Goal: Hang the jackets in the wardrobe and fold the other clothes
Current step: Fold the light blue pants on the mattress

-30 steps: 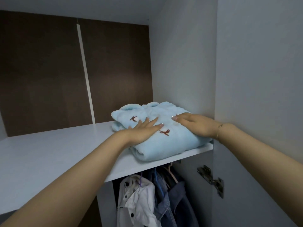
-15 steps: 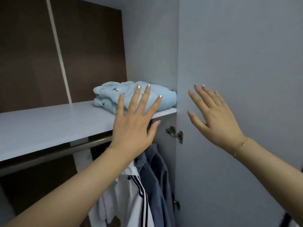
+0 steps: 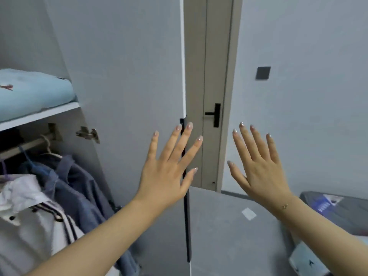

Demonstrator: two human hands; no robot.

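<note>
A folded light-blue fleece garment (image 3: pixel 33 92) lies on the wardrobe's upper shelf (image 3: pixel 39 114) at the left edge. Below it, a blue denim jacket (image 3: pixel 79 188) and a white jacket with dark stripes (image 3: pixel 29 226) hang from the rail (image 3: pixel 25 145). My left hand (image 3: pixel 169 172) is raised with fingers spread, in front of the open wardrobe door's edge (image 3: pixel 119 96), holding nothing. My right hand (image 3: pixel 258 166) is also up with fingers spread and empty, right of the door.
A beige room door with a black handle (image 3: pixel 215 114) stands behind the wardrobe door. A dark wall switch (image 3: pixel 263 72) is on the right wall. Grey floor lies below. A bed with clothing (image 3: pixel 338 216) shows at the lower right.
Both hands have left the folded blue garment and lifted off the shelf. My view has swung right, from the shelf to the wardrobe door and the room door.
</note>
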